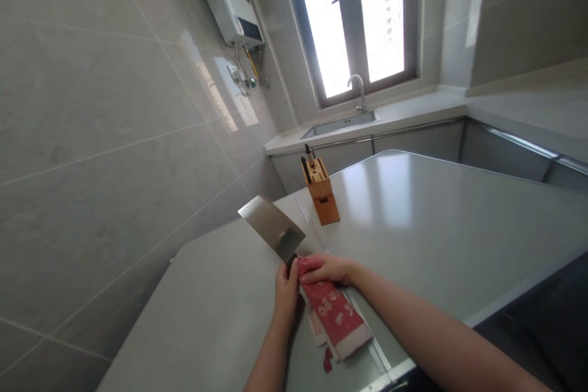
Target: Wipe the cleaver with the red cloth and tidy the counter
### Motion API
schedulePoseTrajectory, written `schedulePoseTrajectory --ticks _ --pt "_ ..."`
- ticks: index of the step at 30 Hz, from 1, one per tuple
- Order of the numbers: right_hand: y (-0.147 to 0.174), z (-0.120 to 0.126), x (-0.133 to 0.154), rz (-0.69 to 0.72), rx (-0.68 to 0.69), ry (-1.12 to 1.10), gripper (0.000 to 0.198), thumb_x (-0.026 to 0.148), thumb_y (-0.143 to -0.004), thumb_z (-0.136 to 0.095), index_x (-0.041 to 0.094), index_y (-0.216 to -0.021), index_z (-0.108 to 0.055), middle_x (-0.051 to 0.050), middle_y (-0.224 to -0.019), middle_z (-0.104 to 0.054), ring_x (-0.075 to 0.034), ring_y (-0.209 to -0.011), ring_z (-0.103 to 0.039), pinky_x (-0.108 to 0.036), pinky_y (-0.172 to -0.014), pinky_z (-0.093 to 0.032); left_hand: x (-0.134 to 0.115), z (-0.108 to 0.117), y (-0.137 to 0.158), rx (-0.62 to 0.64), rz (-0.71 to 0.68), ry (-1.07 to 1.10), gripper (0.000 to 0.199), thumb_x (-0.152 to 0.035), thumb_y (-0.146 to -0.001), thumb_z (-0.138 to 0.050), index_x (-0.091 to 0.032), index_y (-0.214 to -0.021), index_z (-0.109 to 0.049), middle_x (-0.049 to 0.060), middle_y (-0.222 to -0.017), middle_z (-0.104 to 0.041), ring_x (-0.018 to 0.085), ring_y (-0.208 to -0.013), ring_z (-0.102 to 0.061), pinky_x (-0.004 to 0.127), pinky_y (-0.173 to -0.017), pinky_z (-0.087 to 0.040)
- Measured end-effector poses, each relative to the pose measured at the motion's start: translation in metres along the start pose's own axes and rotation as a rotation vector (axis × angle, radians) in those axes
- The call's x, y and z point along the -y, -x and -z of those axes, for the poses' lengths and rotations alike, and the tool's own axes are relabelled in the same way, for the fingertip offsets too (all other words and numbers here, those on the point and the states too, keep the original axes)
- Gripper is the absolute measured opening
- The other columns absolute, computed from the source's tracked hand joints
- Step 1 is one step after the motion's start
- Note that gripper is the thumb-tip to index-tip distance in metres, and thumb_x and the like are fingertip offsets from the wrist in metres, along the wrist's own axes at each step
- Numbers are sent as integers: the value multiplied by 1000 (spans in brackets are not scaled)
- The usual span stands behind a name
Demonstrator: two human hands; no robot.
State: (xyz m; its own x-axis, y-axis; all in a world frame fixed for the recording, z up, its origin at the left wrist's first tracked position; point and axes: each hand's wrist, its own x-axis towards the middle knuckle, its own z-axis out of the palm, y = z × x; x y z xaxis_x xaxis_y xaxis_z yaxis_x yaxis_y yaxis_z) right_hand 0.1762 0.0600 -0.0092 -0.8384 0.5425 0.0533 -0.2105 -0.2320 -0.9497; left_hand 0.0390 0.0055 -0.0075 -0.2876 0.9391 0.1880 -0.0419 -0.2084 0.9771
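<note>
Cleaver (272,225) in left grip (285,294), blade (264,217) beyond; towel (333,309) in right grip (331,269).

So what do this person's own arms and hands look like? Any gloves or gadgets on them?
The left hand and right hand are both ungloved. The left forearm and right forearm are bare as far as they show, with no sleeve, watch, bracelet or cable visible. Some fingers are hidden, so I can't rule out rings.

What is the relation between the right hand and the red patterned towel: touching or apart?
Touching. The head view shows the right hand closed over the upper part of the red patterned towel, with no gap.
</note>
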Motion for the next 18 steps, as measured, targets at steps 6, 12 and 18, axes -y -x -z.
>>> schedulePoseTrajectory --ticks 6,12,18 --pt "-2 3 3 -7 28 -56 32 29 -56 -81 14 -78 -65 4 -73 -63 -8 -66 -57 -24 -72 -43 -18 2 1 -46 -75 -94 35 -47 -73 -63 -15 -88 -67 8 -88 -68 20 -82 -63 29 -76 -48" --pt "-7 10 -1 -110 69 -103 38 24 -49 -84 16 -82 -67 3 -78 -67 -9 -70 -62 -24 -73 -47 -76 11 -10 -51 -274 -196 31 -48 -76 -60 -17 -82 -60 5 -78 -65 18 -75 -62 30 -74 -49" --pt "-6 10 1 -99 68 -134 39 25 -52 -83 17 -88 -69 1 -81 -68 -9 -70 -63 -23 -73 -49 -193 21 -46 -160 -596 -503 30 -48 -84 -45 -20 -74 -46 -3 -57 -51 14 -51 -51 27 -55 -44"
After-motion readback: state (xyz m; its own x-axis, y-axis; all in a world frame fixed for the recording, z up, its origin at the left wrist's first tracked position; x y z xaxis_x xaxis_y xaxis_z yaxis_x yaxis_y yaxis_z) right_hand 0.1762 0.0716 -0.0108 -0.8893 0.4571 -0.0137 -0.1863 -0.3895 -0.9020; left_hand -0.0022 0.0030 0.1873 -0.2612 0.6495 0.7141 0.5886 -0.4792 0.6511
